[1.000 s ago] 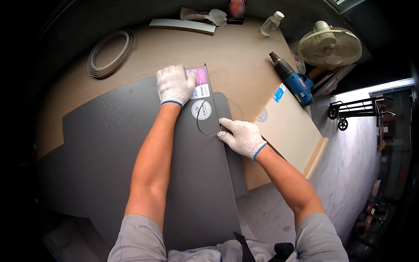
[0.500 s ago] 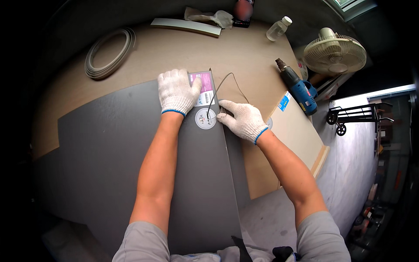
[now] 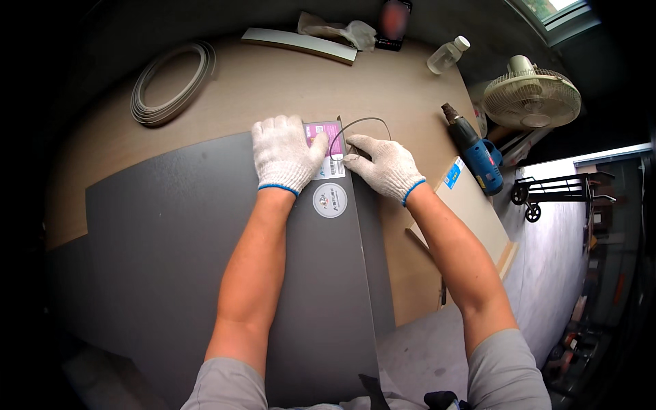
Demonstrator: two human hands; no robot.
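Note:
A large dark grey board lies in front of me. My left hand, in a white knitted glove with a blue cuff, rests flat near its far right corner, the thumb over a pink and white label. A round pale sticker sits just below. Also gloved, my right hand is closed in a pinch at the board's right edge near that corner. From its fingers a thin dark strip curls up in a loop. Whatever else is inside the pinch is hidden.
A blue heat gun lies at the right beside a pale board. Farther back are a coiled band, a light strip, a phone and a bottle. A fan and hand truck stand right.
My right hand has slid along the board's edge toward the far corner, and the dark loop has changed shape. My left hand keeps its place on the board. The whole view has shifted slightly.

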